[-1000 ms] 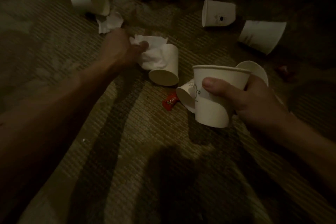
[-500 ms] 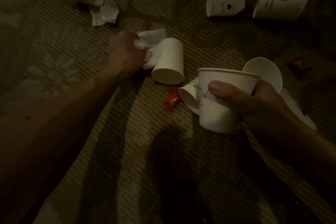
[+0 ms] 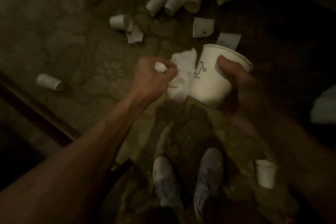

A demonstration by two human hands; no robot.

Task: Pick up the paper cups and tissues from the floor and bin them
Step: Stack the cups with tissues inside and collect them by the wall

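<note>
My left hand (image 3: pixel 152 76) is clenched around a crumpled white tissue (image 3: pixel 181 76), held well above the floor. Right beside it my right hand (image 3: pixel 234 82) grips a white paper cup (image 3: pixel 211 82) with a small black drawing on its side, mouth tilted up and away. Several white paper cups lie on the dim patterned carpet beyond my hands: one (image 3: pixel 121 22) beside a second tissue (image 3: pixel 135 36), a row of three (image 3: pixel 174 2), and another (image 3: pixel 202 27). A lone cup (image 3: pixel 50 82) lies at the left, and one (image 3: pixel 265 172) stands upright at the lower right.
My two pale shoes (image 3: pixel 187 176) stand on the carpet (image 3: pixel 72 45) below my hands. A dark strip (image 3: pixel 36 114) runs along the carpet's left border. A pale object (image 3: pixel 323 107) sits at the right edge. The room is very dim.
The view has risen far above the floor. My left hand lifted the tissue off the carpet and brought it next to the cup in my right hand. My shoes came into view.
</note>
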